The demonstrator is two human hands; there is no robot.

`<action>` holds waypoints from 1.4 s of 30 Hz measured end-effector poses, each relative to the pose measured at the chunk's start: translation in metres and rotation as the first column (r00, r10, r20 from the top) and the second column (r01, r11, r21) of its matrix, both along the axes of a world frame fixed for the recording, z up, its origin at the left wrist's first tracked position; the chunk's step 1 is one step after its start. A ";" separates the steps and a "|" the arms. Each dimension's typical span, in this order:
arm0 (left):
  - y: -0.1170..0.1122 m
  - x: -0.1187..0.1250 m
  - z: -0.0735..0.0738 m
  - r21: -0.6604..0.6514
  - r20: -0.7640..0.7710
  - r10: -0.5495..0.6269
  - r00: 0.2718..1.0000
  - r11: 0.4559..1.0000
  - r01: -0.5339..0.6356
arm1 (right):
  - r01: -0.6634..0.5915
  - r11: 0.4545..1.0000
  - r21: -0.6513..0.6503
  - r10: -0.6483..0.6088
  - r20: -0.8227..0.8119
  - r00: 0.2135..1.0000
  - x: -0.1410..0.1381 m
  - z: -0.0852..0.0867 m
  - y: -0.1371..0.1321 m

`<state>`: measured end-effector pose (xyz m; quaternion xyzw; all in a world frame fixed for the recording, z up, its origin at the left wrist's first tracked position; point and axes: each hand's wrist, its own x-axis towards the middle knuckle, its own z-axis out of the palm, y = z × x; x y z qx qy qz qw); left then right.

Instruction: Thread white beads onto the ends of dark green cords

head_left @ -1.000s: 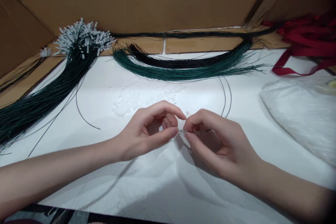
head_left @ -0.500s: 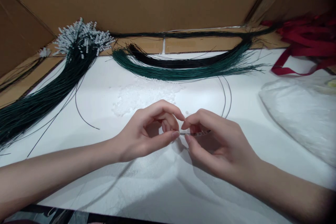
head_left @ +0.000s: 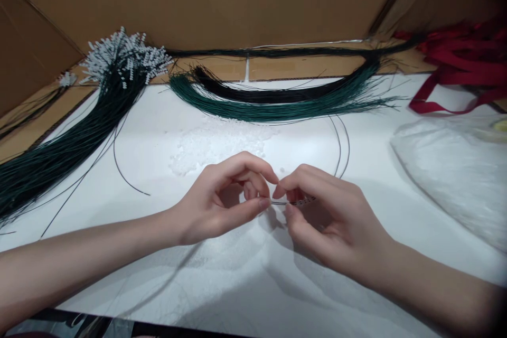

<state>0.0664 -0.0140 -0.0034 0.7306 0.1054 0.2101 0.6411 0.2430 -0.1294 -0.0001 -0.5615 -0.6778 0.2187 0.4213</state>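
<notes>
My left hand [head_left: 224,198] and my right hand [head_left: 328,216] meet fingertip to fingertip over the white sheet [head_left: 253,274]. Between them runs a thin dark wire [head_left: 291,202] with small white beads strung on it. The left thumb and forefinger pinch the wire's end. The right hand's fingers are curled round the beaded stretch, and the wire loops back from it toward the far bundles. A scatter of loose white beads [head_left: 216,142] lies just beyond my hands.
A bundle of green wires with white beaded tips [head_left: 119,60] fans out at the far left. Green and black wire bundles [head_left: 273,103] curve along the back. Red ribbon [head_left: 459,71] lies far right, a clear plastic bag [head_left: 455,169] at right. Cardboard walls enclose the space.
The right thumb has slid a little to the right along the wire and the beaded stretch has drawn further under the right fingers. The left hand has barely moved.
</notes>
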 end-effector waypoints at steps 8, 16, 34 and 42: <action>0.000 0.000 0.001 0.012 0.008 0.002 1.000 1.000 -0.002 | -0.009 1.000 0.000 0.009 0.002 1.000 0.000 0.001 0.001; 0.000 0.001 0.002 0.016 0.007 0.001 1.000 1.000 -0.001 | -0.047 0.999 -0.001 0.047 0.015 0.999 0.002 -0.001 0.001; -0.001 0.000 0.003 0.038 -0.008 0.004 1.000 0.999 -0.004 | -0.050 0.999 -0.015 0.051 0.049 0.998 0.001 0.001 0.000; 0.001 -0.001 0.001 0.048 -0.002 0.000 1.000 0.999 0.001 | -0.036 0.999 -0.012 0.036 0.067 0.997 0.001 0.001 0.001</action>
